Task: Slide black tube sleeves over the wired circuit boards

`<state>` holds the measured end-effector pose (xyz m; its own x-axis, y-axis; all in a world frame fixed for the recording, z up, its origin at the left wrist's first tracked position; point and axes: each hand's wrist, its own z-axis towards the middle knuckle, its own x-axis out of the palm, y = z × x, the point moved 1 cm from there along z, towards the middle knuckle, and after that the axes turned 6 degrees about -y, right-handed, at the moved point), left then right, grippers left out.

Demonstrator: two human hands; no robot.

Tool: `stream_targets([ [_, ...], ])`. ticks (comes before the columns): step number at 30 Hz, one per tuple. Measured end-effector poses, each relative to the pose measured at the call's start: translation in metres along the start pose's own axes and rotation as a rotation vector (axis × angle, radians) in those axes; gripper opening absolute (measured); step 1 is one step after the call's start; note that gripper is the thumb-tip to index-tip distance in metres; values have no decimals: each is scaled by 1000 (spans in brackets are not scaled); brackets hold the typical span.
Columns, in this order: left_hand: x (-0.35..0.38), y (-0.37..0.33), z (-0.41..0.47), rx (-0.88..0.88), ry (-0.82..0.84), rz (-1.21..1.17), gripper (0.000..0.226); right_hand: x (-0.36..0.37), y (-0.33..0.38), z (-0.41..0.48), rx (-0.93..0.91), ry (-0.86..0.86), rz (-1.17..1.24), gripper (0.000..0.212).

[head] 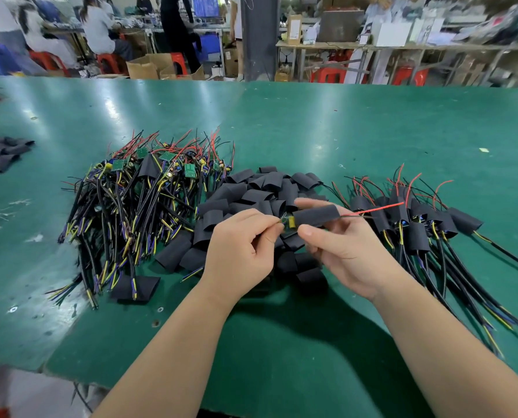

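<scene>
Green, glossy matting covers the long worktable [357, 131]. At its far left edge lies a small heap of flattened black tube sleeves [1, 155]. Next comes a tangled pile of bare green circuit boards [143, 176] trailing black, yellow, blue and red wires (one stray sleeve sits among them). Just beside it, in the middle, is a larger heap of loose black sleeves [251, 191], touching the right side of the board pile.

Over that heap the left hand [239, 248] curls thumb and forefinger into a pinch on the wired end of one small circuit board [291, 227], with its other fingers folded under. The board's green edge and a yellow part stick out of the left mouth of a black tube sleeve [316, 215], which covers the rest of it. The right hand [345, 251] grips that sleeve, thumb below and fingers curved over the top. From the sleeve's right mouth a thin red wire [375, 209] and a black one run out to the right.

Further right lies a batch of sleeved boards [426, 227], their black cables fanned toward the near edge and their red leads sticking up.

Any print on the boards is too small to read. On a bench at the back stands a brown cardboard box with a white label [294, 28], and its lettering is too blurred to make out.
</scene>
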<state>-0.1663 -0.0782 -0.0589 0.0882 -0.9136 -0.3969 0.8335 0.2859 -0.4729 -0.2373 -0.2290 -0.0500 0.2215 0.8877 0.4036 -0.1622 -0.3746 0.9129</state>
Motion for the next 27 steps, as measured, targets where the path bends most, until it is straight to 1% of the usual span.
stream_targets([
  [2,0,-1,0,-4,3,-9,11,-2,4,1,3,-7,113,44],
  [4,1,-2,0,-5,19,-12,11,-5,5,1,6,-27,139,36],
  [8,-1,0,1,-16,34,-21,12,-6,4,1,-35,-46,27,33],
  [13,-1,-1,1,-27,34,-48,13,-11,7,2,-162,-81,-252,31],
  [17,0,0,0,-22,43,-60,11,-8,3,0,-163,-37,-250,35],
  [19,2,-1,-1,-17,37,-61,10,-6,1,0,-149,-44,-204,37],
  [21,3,-2,-2,-35,-10,-76,9,-5,0,1,-108,-80,-86,31],
  [23,4,-4,-3,-92,-50,-119,12,-4,0,2,-46,-125,33,27],
  [25,6,-4,-4,-147,-51,-167,17,-2,-1,3,12,-167,95,26],
  [27,7,-3,-5,-155,-44,-187,12,0,-2,2,55,-196,127,26],
])
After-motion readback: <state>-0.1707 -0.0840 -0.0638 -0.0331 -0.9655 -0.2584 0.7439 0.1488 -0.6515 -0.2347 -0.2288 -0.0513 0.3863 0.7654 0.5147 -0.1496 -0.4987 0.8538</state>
